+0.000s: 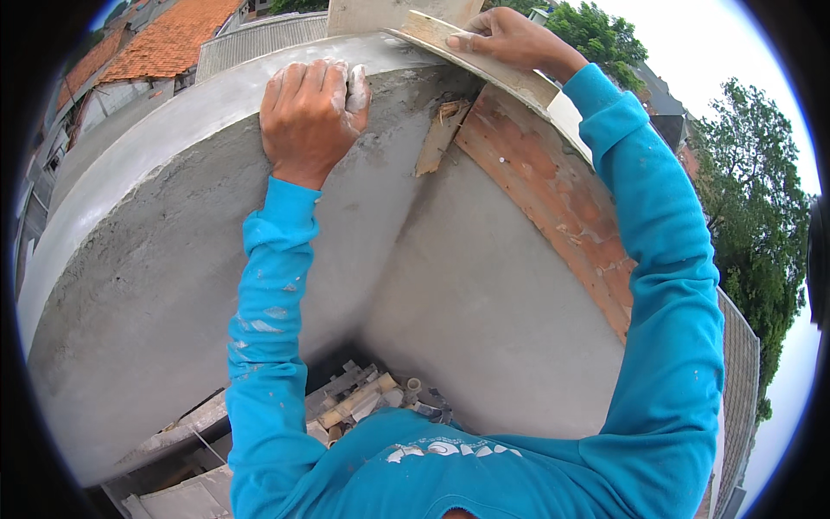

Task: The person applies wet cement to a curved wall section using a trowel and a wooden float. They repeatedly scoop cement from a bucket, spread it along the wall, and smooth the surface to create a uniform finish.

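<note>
A gray wall (pixel 493 303) takes up most of the view, its 2 faces meeting in a corner ahead of the person. The person's 2 blue sleeves (pixel 666 233) reach up across it toward its top. Beyond the wall, a leafy tree (pixel 752 182) stands on the right and an orange tile roof (pixel 177 39) shows on the left. A patchy reddish board (pixel 545 190) runs along the upper edge of the wall's right face. A heap of scraps (pixel 363 398) lies at the foot of the wall, below the corner. A narrow pale board (pixel 432 35) slants across the top of the wall at the corner, just above the reddish board.

The right hand (pixel 501 39) grips this pale board, with the thumb on the near face. The left hand (pixel 311 117) rests at the wall's top, left of the corner, with bent fingers; its palm is hidden, so whether it holds anything cannot be told. A short wood block (pixel 443 134) sits at the top of the wall's corner.

The step in hand looks like handling or placing the pale board. The next move probably calls for a firm right grip and a steady left hand on the wall while the board's angle is adjusted.
</note>
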Action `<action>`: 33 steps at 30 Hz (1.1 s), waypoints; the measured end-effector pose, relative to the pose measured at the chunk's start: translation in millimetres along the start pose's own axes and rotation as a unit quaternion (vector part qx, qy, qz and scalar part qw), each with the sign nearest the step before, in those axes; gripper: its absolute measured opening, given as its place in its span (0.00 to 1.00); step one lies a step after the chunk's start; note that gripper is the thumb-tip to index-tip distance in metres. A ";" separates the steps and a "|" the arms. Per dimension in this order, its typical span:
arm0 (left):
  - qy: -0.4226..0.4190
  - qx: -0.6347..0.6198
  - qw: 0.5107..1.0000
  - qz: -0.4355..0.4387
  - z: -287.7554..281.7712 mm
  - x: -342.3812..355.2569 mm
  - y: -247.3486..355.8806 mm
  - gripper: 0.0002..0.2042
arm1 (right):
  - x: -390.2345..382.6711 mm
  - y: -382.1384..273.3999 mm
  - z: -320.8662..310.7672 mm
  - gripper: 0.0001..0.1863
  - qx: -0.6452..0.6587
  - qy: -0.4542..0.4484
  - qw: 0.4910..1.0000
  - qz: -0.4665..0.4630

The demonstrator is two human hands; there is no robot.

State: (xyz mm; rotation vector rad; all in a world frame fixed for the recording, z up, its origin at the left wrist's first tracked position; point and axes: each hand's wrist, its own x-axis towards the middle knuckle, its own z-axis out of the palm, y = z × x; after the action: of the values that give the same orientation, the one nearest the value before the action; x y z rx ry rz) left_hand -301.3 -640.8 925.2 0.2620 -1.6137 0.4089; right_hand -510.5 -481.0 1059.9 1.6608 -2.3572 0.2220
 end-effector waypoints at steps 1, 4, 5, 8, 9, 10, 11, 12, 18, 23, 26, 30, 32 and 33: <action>-0.003 0.008 1.000 0.002 -2.8 -2.4 -7.2 0.10 | 2.7 -42.8 -35.1 0.18 0.050 -0.089 0.988 0.116; 0.006 0.005 1.000 -0.003 -1.9 -3.2 -8.4 0.10 | -10.5 -48.0 -65.7 0.19 0.066 -0.010 0.996 0.065; 0.008 0.002 1.000 -0.004 -0.5 -3.2 -7.8 0.10 | -9.0 -32.0 -62.9 0.17 0.089 0.022 0.993 0.076; -0.011 0.013 1.000 -0.010 -4.2 -3.9 -10.0 0.10 | -6.4 -12.9 -57.0 0.18 -0.021 0.011 0.991 0.133; -0.011 -0.012 1.000 -0.018 0.4 0.5 6.6 0.10 | -9.1 48.0 -56.7 0.29 -0.096 -0.019 0.992 0.079; -0.011 -0.005 1.000 -0.015 0.3 -1.2 2.7 0.10 | -5.7 51.9 -39.7 0.29 -0.112 0.002 0.991 0.073; -0.009 0.000 1.000 -0.013 -0.2 -2.2 -1.9 0.10 | -2.1 49.3 -27.8 0.29 -0.131 0.024 0.989 0.069; -0.008 0.004 1.000 -0.010 0.3 -3.2 -4.8 0.11 | 0.7 42.6 -19.8 0.28 -0.150 0.046 0.985 0.066; -0.007 -0.004 1.000 -0.010 0.5 -3.1 -4.0 0.10 | 20.7 17.7 4.9 0.30 -0.186 0.059 0.980 0.037; -0.022 0.017 1.000 -0.011 -3.5 -4.6 -7.0 0.07 | 19.8 -28.1 10.8 0.19 -0.171 0.073 0.977 0.105; -0.026 0.021 0.999 -0.009 -4.4 -5.3 -8.0 0.07 | 19.7 -42.4 3.6 0.21 -0.183 0.009 0.973 0.137; -0.019 0.014 1.000 -0.005 -2.6 -4.0 -7.1 0.07 | 20.3 -12.1 11.2 0.22 -0.176 0.066 0.978 0.093; -0.027 0.029 0.999 -0.002 -4.0 -6.7 -13.8 0.07 | 11.7 -23.9 11.1 0.20 -0.137 0.096 0.985 0.047; -0.027 0.025 0.999 -0.001 -3.7 -5.4 -10.3 0.07 | 15.9 5.1 13.5 0.23 -0.170 0.080 0.981 0.056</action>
State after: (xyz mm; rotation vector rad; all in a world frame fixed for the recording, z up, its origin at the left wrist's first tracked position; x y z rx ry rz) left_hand -293.3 -649.0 921.0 0.3140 -1.6568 0.4444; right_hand -521.9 -497.3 1051.7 1.3037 -2.2202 -0.0262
